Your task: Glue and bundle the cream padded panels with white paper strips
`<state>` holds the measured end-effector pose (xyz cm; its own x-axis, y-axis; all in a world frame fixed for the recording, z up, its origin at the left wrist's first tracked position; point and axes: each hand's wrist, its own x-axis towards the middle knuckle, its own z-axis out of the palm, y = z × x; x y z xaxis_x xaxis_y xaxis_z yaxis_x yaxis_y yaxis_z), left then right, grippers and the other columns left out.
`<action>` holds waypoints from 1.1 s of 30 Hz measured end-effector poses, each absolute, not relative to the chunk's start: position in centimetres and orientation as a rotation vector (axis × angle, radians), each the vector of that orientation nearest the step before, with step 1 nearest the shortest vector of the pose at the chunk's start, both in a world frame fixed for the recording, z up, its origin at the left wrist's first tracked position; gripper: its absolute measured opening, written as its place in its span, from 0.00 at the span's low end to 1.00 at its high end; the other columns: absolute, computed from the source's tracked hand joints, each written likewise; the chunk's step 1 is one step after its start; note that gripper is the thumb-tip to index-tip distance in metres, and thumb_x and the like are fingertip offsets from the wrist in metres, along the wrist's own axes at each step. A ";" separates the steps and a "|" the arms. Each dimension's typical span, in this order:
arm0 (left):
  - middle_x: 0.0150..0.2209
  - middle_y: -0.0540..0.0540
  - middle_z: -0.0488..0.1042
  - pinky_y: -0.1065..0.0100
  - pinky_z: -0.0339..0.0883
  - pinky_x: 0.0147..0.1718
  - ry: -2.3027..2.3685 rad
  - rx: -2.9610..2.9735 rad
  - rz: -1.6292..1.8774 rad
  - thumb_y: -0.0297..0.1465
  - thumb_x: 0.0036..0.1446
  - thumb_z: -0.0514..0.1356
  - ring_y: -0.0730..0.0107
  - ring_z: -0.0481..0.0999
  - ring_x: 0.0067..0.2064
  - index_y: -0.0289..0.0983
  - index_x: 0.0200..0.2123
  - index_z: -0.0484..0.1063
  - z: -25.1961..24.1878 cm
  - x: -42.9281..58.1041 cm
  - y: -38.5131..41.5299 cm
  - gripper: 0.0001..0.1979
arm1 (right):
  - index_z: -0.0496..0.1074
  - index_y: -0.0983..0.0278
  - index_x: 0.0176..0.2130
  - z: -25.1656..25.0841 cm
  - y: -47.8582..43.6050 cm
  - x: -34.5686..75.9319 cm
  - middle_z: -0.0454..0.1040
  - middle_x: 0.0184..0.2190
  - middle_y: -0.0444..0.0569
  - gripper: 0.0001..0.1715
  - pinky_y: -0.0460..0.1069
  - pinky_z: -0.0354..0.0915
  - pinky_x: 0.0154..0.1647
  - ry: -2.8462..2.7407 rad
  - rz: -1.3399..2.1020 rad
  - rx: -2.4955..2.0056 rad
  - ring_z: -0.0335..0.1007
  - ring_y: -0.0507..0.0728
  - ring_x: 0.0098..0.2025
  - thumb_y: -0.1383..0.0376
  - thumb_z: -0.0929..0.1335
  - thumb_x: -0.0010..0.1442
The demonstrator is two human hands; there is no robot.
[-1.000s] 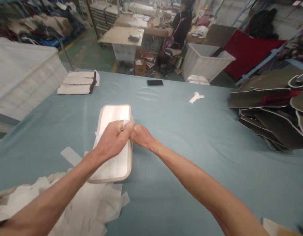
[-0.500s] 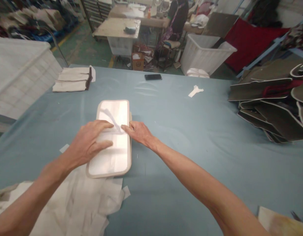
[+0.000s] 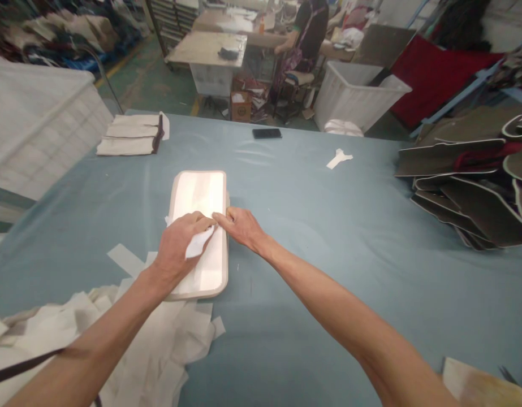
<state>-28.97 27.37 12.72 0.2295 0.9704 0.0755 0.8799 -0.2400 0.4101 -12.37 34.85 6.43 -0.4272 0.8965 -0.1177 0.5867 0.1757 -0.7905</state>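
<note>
Head view: panel (image 3: 201, 189) rests on table (image 3: 307, 282). Left hand (image 3: 178, 240), over it, pinches a strip (image 3: 199, 243); right hand (image 3: 244, 227) grips its right edge. Scraps (image 3: 159, 345) lie at its near end; handling appears unfinished, remainder unclear.

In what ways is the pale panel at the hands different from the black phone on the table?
The pale panel is whitish and beige-edged, while the phone is black. The panel is much larger than the phone. The panel's long side points roughly forward; the phone's runs left to right. Both are roughly rectangular.
</note>
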 end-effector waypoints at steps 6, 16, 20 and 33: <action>0.42 0.42 0.78 0.62 0.66 0.39 1.820 2.158 0.395 0.32 0.66 0.50 0.58 0.78 0.43 0.40 0.44 0.75 13.3 -27.5 27.6 0.13 | 0.66 0.61 0.27 6.4 34.7 -12.3 0.67 0.25 0.42 0.27 0.47 0.51 0.31 -2.126 1.119 -1.442 0.59 0.53 0.28 0.49 0.63 0.73; 0.30 0.48 0.71 0.62 0.59 0.36 1.820 1.938 0.653 0.41 0.65 0.54 0.64 0.70 0.32 0.41 0.29 0.65 12.4 -27.3 28.7 0.14 | 0.65 0.60 0.28 5.9 34.6 -12.2 0.67 0.26 0.42 0.27 0.48 0.49 0.31 -2.076 1.170 -1.419 0.58 0.54 0.29 0.48 0.62 0.73; 0.22 0.53 0.67 0.64 0.57 0.31 1.768 1.839 0.588 0.47 0.61 0.58 0.68 0.65 0.26 0.41 0.26 0.64 12.8 -28.1 29.6 0.18 | 0.62 0.60 0.27 5.9 34.6 -12.2 0.65 0.26 0.42 0.26 0.48 0.49 0.31 -2.066 1.206 -1.414 0.56 0.53 0.29 0.49 0.62 0.73; 0.21 0.54 0.66 0.65 0.52 0.30 1.772 1.844 0.441 0.49 0.60 0.57 0.68 0.64 0.26 0.41 0.27 0.66 12.8 -28.7 30.8 0.19 | 0.61 0.61 0.27 4.7 34.1 -12.4 0.63 0.25 0.40 0.30 0.46 0.52 0.31 -1.783 1.334 -1.306 0.59 0.52 0.31 0.45 0.57 0.73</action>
<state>-28.71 30.76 12.81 0.0815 0.9881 -0.1308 0.8113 0.0104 0.5845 -12.44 34.07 4.69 -0.3746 0.9198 -0.1164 0.3712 0.0338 -0.9279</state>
